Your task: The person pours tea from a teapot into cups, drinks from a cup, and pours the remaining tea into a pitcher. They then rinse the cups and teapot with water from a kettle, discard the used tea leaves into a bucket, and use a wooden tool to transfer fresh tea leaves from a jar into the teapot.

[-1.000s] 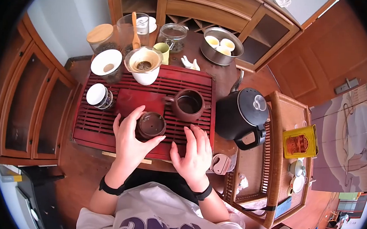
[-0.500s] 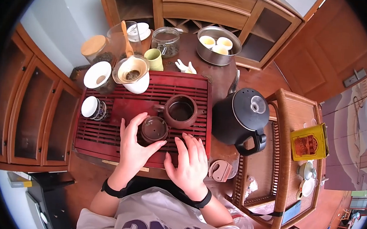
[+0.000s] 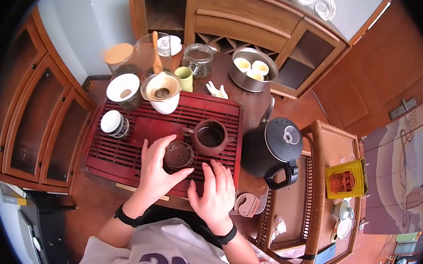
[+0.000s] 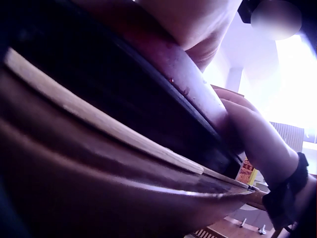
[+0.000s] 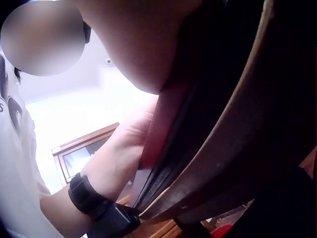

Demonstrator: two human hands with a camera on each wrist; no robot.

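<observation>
In the head view a small round brown clay vessel stands on the red slatted tea tray. My left hand lies around its left side, index finger behind it and thumb in front; whether they touch it cannot be told. My right hand lies with relaxed, spread fingers over the tray's front right part and holds nothing. Behind those fingers is a brown teapot without a lid on it, its dark inside showing. Both wrist views show mostly the tray's edge and forearms.
A black kettle stands right of the tray. Along the back are a strainer on a white pitcher, a wide-rimmed white piece, glass jars, a green cup and a metal bowl with cups. Stacked cups stand at left.
The head view has shifted and tilted, so the table sits lower in it. Both hands keep nearly the same pose beside the small vessel; nothing was taken hold of or let go.
</observation>
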